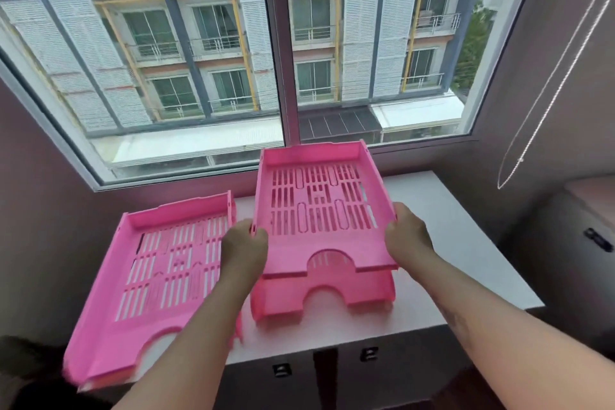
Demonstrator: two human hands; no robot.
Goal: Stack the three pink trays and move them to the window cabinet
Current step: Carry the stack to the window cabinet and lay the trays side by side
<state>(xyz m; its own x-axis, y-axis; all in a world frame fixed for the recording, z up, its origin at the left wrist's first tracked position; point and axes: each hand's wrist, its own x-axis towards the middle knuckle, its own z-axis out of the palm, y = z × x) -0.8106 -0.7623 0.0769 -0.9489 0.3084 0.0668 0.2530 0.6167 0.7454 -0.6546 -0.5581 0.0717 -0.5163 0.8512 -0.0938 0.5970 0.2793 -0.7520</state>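
I hold one pink slotted tray in the air by its two sides, my left hand on its left edge and my right hand on its right edge. Directly under it a second pink tray rests on the white top of the window cabinet, only its front edge showing. A third pink tray lies to the left on the cabinet, its front corner hanging over the cabinet's front edge.
A large window rises right behind the cabinet. A blind cord hangs at the right. Cabinet doors with dark handles are below the top. Another low cabinet stands at the right.
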